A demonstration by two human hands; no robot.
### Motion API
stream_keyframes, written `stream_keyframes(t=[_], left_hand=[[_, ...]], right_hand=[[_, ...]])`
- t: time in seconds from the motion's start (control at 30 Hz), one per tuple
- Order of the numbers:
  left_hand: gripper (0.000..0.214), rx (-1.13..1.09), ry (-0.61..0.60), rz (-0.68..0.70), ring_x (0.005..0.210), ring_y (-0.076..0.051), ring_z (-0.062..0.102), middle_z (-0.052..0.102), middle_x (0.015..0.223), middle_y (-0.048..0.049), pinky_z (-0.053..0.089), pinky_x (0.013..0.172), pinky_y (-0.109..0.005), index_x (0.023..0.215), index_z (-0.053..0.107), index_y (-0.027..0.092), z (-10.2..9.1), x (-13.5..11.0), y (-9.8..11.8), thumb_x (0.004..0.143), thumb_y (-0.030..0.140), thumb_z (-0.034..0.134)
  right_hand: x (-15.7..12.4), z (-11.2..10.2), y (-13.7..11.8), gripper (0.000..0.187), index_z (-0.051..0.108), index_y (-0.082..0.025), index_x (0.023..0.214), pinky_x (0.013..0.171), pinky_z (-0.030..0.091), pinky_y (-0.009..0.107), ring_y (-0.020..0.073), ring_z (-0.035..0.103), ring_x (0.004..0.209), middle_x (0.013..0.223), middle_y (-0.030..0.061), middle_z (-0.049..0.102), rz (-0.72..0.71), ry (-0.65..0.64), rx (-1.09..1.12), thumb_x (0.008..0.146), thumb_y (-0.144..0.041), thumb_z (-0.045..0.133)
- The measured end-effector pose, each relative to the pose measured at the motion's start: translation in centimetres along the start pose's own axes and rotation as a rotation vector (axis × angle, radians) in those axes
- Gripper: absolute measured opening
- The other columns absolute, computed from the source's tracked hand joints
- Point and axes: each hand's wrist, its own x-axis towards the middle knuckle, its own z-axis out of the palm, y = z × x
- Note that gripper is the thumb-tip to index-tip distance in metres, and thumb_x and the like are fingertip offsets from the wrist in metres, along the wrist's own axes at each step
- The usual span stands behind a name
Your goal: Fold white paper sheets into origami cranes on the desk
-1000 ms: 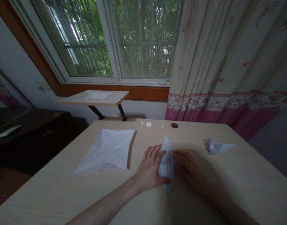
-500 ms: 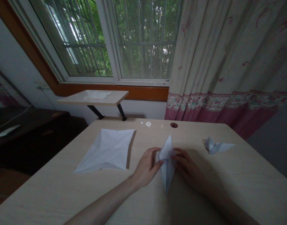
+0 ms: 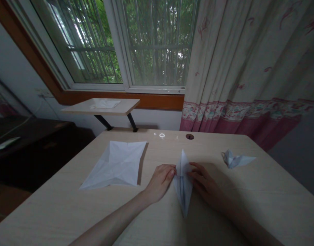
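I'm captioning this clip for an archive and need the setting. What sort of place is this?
Probably a room in a home, perhaps a study: a pale wooden desk holding folded white paper, floral curtains and a barred window looking onto trees.

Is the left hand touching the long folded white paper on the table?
Touching: the head view shows the left hand with fingertips against the long folded white paper.

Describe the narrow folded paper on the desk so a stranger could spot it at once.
Below the window stands a desk. On it, between the left hand and right hand, lies the folded paper. Long and pointed, it differs from the flat creased sheet to its left and the small folded piece to its right.
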Motion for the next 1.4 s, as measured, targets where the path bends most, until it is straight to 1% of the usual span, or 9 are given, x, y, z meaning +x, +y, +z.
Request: stream_keyframes(t=[0.1, 0.23, 0.33, 0.5, 0.67, 0.8, 0.97, 1.13, 1.4], left_hand=[[0.035, 0.046, -0.007, 0.009, 0.114, -0.025, 0.059, 0.069, 0.116, -0.0062, 0.040, 0.101, -0.040, 0.096, 0.070, 0.023, 0.1, 0.1, 0.0, 0.103, 0.039, 0.039], [0.010, 0.091, 0.001, 0.021, 0.114, -0.026, 0.059, 0.067, 0.119, -0.0051, 0.041, 0.100, -0.043, 0.094, 0.072, 0.025, 0.3, 0.0, 0.0, 0.090, 0.026, 0.064], [0.016, 0.075, 0.009, 0.059, 0.113, -0.026, 0.058, 0.066, 0.117, -0.0052, 0.041, 0.100, -0.042, 0.097, 0.069, 0.024, 0.5, -0.2, -0.2, 0.082, 0.017, 0.070], [0.030, -0.036, -0.008, 0.014, 0.106, -0.023, 0.060, 0.064, 0.112, -0.0060, 0.047, 0.094, -0.038, 0.103, 0.054, 0.021, 0.8, -0.5, -0.3, 0.079, 0.010, 0.067], [0.029, -0.117, -0.047, -0.025, 0.101, -0.021, 0.062, 0.064, 0.106, -0.0049, 0.048, 0.091, -0.035, 0.110, 0.051, 0.021, 0.4, -0.7, 0.4, 0.086, 0.022, 0.068], [0.026, -0.153, -0.082, 0.039, 0.102, -0.021, 0.063, 0.066, 0.108, -0.0078, 0.048, 0.093, -0.035, 0.120, 0.049, 0.019, -0.2, -0.9, 1.0, 0.096, 0.028, 0.054], [0.025, -0.097, -0.109, 0.024, 0.100, -0.023, 0.064, 0.067, 0.108, -0.0099, 0.050, 0.090, -0.036, 0.117, 0.054, 0.017, -0.3, -0.7, 1.1, 0.100, 0.031, 0.042], [0.022, -0.014, -0.118, -0.003, 0.100, -0.022, 0.065, 0.069, 0.108, -0.0090, 0.051, 0.091, -0.035, 0.112, 0.059, 0.019, 0.1, -0.4, 1.1, 0.100, 0.031, 0.046], [0.017, 0.124, -0.129, 0.151, 0.103, -0.022, 0.062, 0.068, 0.107, -0.0075, 0.052, 0.093, -0.036, 0.110, 0.061, 0.020, 0.7, -0.6, 0.2, 0.101, 0.026, 0.048]], right_hand=[[-0.1, 0.1, 0.3, 0.026, 0.067, -0.023, 0.111, 0.098, 0.054, 0.044, 0.0237, 0.062, 0.114, 0.139, 0.0124, 0.053, -0.007, -0.004, -0.003, 0.096, -0.017, 0.048], [0.0, 0.2, 0.4, 0.028, 0.067, -0.025, 0.112, 0.094, 0.056, 0.043, 0.0231, 0.063, 0.111, 0.137, 0.0118, 0.054, -0.048, 0.023, 0.009, 0.096, -0.015, 0.046], [0.0, 0.3, 0.5, 0.030, 0.066, -0.026, 0.110, 0.095, 0.055, 0.045, 0.0248, 0.060, 0.117, 0.134, 0.0110, 0.056, -0.088, 0.052, -0.002, 0.094, -0.012, 0.045], [-0.3, 0.5, 0.8, 0.024, 0.060, -0.025, 0.108, 0.101, 0.050, 0.048, 0.0263, 0.054, 0.126, 0.130, 0.0103, 0.057, -0.036, 0.104, -0.017, 0.092, -0.015, 0.046], [-0.4, 0.0, 0.3, 0.028, 0.053, -0.025, 0.116, 0.090, 0.056, 0.043, 0.0238, 0.065, 0.106, 0.116, 0.0090, 0.063, 0.069, 0.104, 0.061, 0.090, -0.016, 0.047], [-0.3, -0.8, -0.5, 0.038, 0.045, -0.024, 0.128, 0.084, 0.057, 0.040, 0.0220, 0.069, 0.096, 0.105, 0.0075, 0.067, 0.036, 0.046, 0.103, 0.091, -0.016, 0.043], [-0.3, -0.6, -0.5, 0.029, 0.051, -0.025, 0.124, 0.085, 0.058, 0.040, 0.0219, 0.068, 0.099, 0.110, 0.0089, 0.068, 0.079, 0.017, 0.078, 0.098, -0.022, 0.040], [-0.2, 0.1, 0.1, 0.024, 0.060, -0.026, 0.115, 0.097, 0.053, 0.043, 0.0227, 0.065, 0.109, 0.116, 0.0078, 0.067, 0.080, -0.036, 0.042, 0.099, -0.025, 0.043], [-0.4, 1.3, 1.0, 0.022, 0.062, -0.026, 0.106, 0.093, 0.056, 0.044, 0.0226, 0.065, 0.101, 0.108, 0.0064, 0.066, 0.048, -0.019, -0.046, 0.095, -0.016, 0.045]])
